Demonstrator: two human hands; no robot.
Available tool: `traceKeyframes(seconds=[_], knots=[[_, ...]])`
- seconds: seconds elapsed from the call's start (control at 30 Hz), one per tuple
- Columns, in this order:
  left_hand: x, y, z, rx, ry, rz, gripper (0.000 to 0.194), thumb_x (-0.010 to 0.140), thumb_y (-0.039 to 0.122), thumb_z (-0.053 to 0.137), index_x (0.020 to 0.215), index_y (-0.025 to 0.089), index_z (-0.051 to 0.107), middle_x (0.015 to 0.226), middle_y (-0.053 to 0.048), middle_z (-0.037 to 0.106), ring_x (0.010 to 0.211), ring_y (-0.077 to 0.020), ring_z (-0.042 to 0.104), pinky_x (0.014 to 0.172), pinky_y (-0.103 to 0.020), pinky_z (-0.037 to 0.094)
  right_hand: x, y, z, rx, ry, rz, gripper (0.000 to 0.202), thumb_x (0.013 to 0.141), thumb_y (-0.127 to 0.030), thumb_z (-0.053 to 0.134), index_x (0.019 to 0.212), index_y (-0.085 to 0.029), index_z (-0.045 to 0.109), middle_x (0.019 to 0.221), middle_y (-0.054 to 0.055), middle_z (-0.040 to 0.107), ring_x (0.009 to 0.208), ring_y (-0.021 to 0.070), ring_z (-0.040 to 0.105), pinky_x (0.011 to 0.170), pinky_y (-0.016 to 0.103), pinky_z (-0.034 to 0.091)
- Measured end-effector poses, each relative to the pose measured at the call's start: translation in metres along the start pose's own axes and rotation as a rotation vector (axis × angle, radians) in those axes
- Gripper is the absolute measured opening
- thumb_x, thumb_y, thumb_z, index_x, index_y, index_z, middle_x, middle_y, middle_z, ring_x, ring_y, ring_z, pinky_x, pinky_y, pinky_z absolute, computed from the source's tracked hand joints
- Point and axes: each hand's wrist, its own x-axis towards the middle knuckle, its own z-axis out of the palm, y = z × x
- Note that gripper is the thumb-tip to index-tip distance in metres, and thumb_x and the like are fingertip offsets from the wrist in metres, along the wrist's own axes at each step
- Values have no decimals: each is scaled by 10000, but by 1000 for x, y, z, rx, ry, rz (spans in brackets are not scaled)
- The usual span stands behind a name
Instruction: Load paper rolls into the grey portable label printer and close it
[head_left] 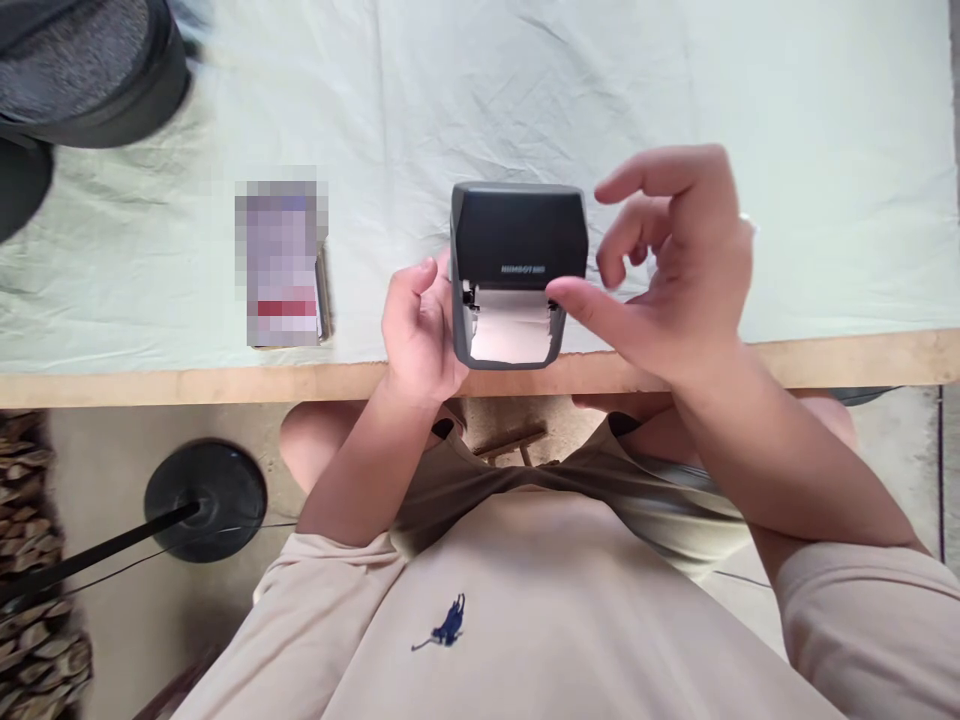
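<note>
A small black label printer [517, 225] is held up over the table's front edge. Its lower compartment is uncovered and shows a roll of white label paper [513, 330]. My left hand [421, 330] grips the printer from its left side and underneath, most of its fingers hidden behind it. On the right, my right hand [671, 265] is open, its fingers bent and spread apart. Its thumb tip lies over the right edge of the paper compartment; whether it touches cannot be made out. The other fingertips are clear of the printer.
A phone-like object [283, 265] with a blurred-out face lies left on the pale tablecloth [360, 120]. A round black object [97, 75] stands at the far left. Below are the wooden table edge [150, 388], a black round stand base [206, 500] and stacked firewood [30, 640].
</note>
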Motion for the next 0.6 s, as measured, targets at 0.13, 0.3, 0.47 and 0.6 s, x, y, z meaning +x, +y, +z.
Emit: traceKeyframes(seconds=[0.13, 0.3, 0.47, 0.6], knots=[[-1, -2, -4, 57, -85, -9, 317, 975, 420, 563, 1110, 217, 764, 1251, -122, 838, 1562, -355, 618, 1224, -487, 596, 2, -12, 6, 153, 134, 68, 232, 1046, -417, 710, 1009, -315, 505, 715, -89, 551, 591, 151, 670, 501, 335, 470], [0, -4, -10, 113, -89, -6, 251, 953, 395, 640, 1082, 210, 750, 1215, -104, 829, 1552, -347, 628, 1255, -481, 566, 10, -15, 5, 215, 114, -19, 214, 1005, -201, 706, 936, -291, 525, 1056, -40, 790, 987, 162, 828, 513, 287, 520], [2, -5, -11, 132, -104, 6, 251, 900, 457, 722, 1006, 230, 739, 1113, -86, 830, 1455, -355, 704, 1173, -440, 617, 15, -14, -4, -125, -174, -31, 91, 969, -199, 676, 977, -287, 699, 929, -19, 811, 623, 173, 660, 563, 382, 496], [2, -5, -11, 142, -97, -18, 288, 831, 453, 792, 1014, 240, 726, 1075, -74, 819, 1346, -358, 757, 1076, -422, 656, 17, -8, -5, -417, -401, 8, 255, 941, -350, 733, 1195, -331, 747, 982, 29, 827, 693, 269, 702, 543, 421, 455]])
